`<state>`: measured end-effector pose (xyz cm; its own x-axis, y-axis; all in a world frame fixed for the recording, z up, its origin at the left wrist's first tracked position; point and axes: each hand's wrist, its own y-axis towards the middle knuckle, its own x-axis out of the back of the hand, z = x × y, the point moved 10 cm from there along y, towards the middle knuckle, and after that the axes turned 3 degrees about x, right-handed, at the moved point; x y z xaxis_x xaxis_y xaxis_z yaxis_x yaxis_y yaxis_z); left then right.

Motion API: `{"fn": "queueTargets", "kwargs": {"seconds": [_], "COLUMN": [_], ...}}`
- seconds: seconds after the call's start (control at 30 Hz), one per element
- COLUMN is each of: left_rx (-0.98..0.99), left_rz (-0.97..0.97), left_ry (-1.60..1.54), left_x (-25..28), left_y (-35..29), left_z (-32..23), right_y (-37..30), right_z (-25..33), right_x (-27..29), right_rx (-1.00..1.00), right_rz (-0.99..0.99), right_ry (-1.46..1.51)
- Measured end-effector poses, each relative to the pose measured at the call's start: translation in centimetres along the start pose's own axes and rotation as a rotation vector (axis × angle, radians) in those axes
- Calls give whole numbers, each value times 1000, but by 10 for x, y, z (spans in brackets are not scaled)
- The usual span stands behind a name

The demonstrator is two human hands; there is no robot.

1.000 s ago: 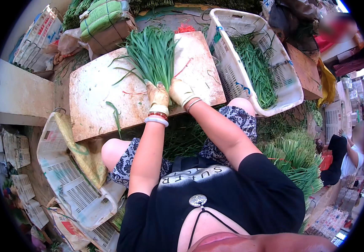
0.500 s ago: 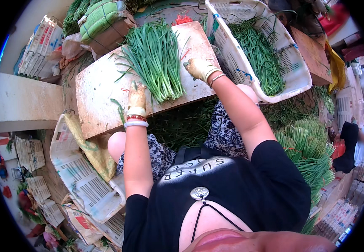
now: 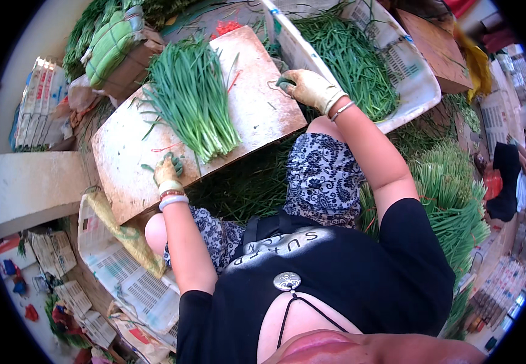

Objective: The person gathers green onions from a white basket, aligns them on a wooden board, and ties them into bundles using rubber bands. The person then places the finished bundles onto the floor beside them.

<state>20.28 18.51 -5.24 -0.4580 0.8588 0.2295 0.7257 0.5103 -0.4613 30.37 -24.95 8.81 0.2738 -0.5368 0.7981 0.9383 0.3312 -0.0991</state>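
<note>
A bunch of garlic chives (image 3: 193,100) lies on a pale board (image 3: 263,115), pale stem ends toward me. My left hand (image 3: 169,171), in a stained cream glove, is low over the board's near edge left of the stems. Its fingers are bent around green leaf scraps. At the board's right end, next to the crate wall, my gloved right hand (image 3: 306,89) has curled fingers and a green-stained thumb; a thin loop shows by the fingertips, and what they hold is unclear. Red ties (image 3: 234,80) lie beside the bunch.
On the right, a white slatted crate (image 3: 418,85) holds loose green leaves. Bundled chives (image 3: 451,200) stand beside my right side. Another white crate (image 3: 123,267) sits at my left, with yellow sacking (image 3: 114,221) over its edge. A tied green bundle (image 3: 114,48) is behind the board.
My right hand has moved right, from over the board to its end beside the crate. My left hand has drawn back from the stems, down and left, to the leaf scraps. The view has shifted.
</note>
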Motion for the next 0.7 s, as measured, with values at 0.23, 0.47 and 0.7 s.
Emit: {"fn": "queueTargets", "kwargs": {"seconds": [0.23, 0.47, 0.7], "left_rx": [100, 88, -135], "left_rz": [-255, -234, -203], "left_ry": [-266, -322, -401], "left_x": [15, -12, -21], "left_y": [-3, -40, -14], "left_z": [10, -32, -38], "right_y": [92, 78, 66], "right_z": [48, 71, 52], "right_x": [-66, -59, -66], "right_rx": [226, 419, 166], "right_rz": [-27, -42, 203], "right_ry": [-301, -479, -594]}}
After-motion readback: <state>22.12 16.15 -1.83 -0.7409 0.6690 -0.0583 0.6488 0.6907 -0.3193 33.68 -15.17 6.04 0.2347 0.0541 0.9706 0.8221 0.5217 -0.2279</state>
